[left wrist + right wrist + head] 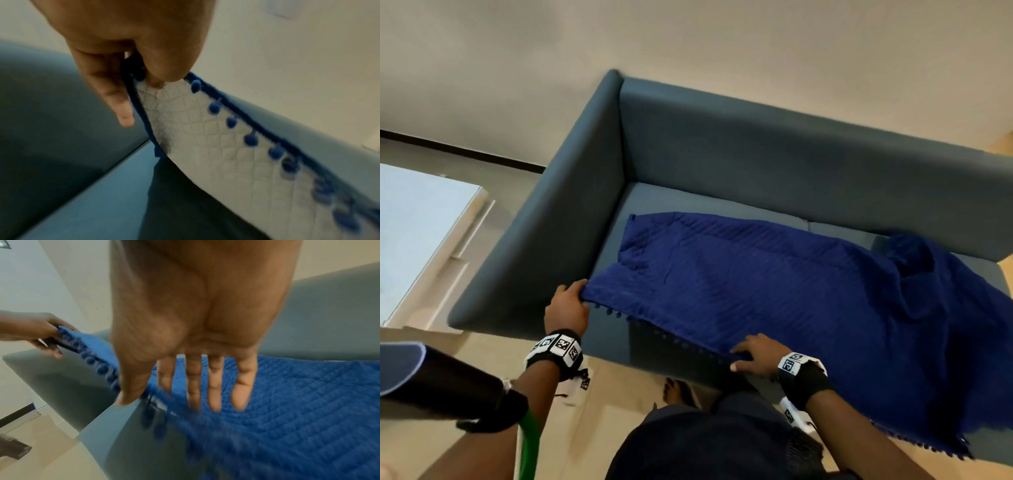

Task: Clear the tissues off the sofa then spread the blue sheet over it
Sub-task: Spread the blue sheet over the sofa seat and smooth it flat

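From the head view, one long grey-blue upholstered sofa (pixel 722 164) with smooth flat panels runs from 10 o'clock to 3 o'clock, its squared armrest at 9 o'clock. One royal-blue quilted sheet (pixel 774 291) with stitched diagonal ribs and a pom-pom trimmed hem lies across the seat, flat in the middle, bunched in folds toward 3 o'clock and spilling over the front edge at 4 o'clock. A strip of bare seat cushion shows along the backrest at 12 o'clock and between the sheet and the armrest. The left hand (pixel 566 308) grips the sheet's near-left corner at 8 o'clock. The right hand (pixel 756 354) lies on the hem at 6 o'clock, at the sofa's front edge, its fingers (pixel 739 349) spread flat on the cloth. Pale floor (pixel 493 356) lies open in front of the sofa.

In the left wrist view, the left hand (pixel 123 40) pinches the sheet corner between curled fingers (pixel 111 91) and thumb, lifting it off the seat. The sheet's underside (pixel 216 146) is pale grey with grid stitching, and a row of round blue pom-poms (pixel 251 139) hangs along its edge.

In the right wrist view, the right hand (pixel 195 313) is released, four fingers (pixel 213 382) and thumb straight over the ribbed blue top of the sheet (pixel 298 402). The left hand (pixel 39 332) holds the corner at 9 o'clock, above the armrest.
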